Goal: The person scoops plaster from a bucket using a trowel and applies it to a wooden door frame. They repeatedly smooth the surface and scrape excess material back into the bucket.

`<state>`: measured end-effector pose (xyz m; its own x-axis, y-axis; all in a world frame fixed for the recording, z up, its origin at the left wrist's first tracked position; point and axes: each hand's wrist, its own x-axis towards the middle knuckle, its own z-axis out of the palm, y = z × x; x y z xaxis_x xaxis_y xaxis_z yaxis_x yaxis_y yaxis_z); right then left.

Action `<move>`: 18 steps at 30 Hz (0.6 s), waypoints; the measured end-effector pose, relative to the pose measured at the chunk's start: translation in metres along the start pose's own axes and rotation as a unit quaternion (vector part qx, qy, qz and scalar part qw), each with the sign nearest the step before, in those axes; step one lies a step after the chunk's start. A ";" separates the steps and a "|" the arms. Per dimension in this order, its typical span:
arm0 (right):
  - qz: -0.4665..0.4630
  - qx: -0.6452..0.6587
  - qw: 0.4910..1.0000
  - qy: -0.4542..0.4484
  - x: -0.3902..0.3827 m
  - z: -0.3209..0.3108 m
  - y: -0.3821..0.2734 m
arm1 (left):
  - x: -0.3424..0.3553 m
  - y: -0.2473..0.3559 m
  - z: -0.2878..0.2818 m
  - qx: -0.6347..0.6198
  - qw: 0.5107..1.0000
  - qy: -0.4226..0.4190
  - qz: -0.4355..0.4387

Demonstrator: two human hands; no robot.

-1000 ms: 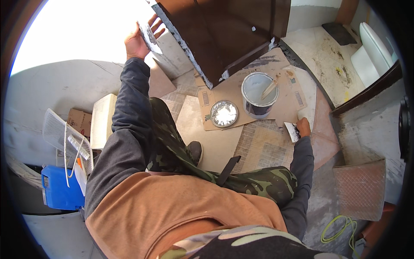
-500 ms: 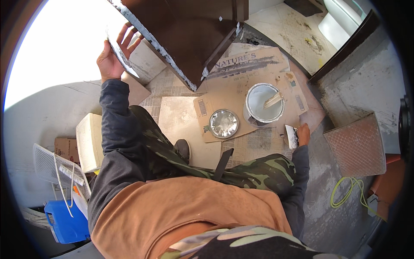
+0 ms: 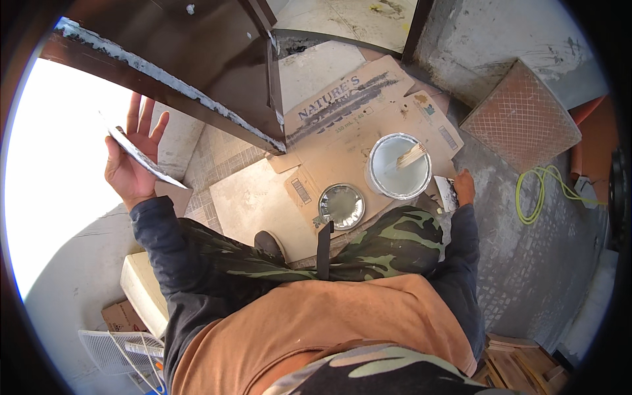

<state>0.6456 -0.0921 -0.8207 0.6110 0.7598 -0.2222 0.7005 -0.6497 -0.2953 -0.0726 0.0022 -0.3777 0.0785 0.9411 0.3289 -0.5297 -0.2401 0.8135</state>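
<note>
My left hand (image 3: 133,172) is raised beside the door, its thumb pressing a thin putty-smeared spreader blade (image 3: 146,160) against the hand while the fingers stretch upward. Just above it is the dark brown door panel (image 3: 217,52), its edge coated with a strip of whitish filler (image 3: 174,82). Low at my right side, my right hand (image 3: 465,187) is closed around a putty knife (image 3: 447,192) whose pale blade carries dark smears. The knife's handle is hidden in the fist. Next to it stands an open can (image 3: 370,172) of greyish-white filler, with a bundle of light wooden sticks (image 3: 411,155) inside.
A round metal lid (image 3: 342,206) lies by the can on flattened cardboard (image 3: 355,135). A ridged tile (image 3: 523,118) leans at the right wall near a yellow-green cord (image 3: 526,209). At lower left are a cream box (image 3: 139,289) and a white mesh rack (image 3: 105,352).
My view has turned, so the door and left hand appear farther left. The spreader stays in my left hand, and the putty knife stays low in my right hand.
</note>
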 end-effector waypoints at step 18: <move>-0.046 0.078 0.995 -0.028 0.117 -0.007 -0.076 | 0.012 -0.083 0.013 -0.120 0.986 -0.065 -0.101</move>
<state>0.6662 0.0459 -0.8179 0.5225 0.8185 -0.2387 0.6835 -0.5695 -0.4566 -0.0164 0.0298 -0.4350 0.3017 0.9218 0.2436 -0.6751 0.0261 0.7372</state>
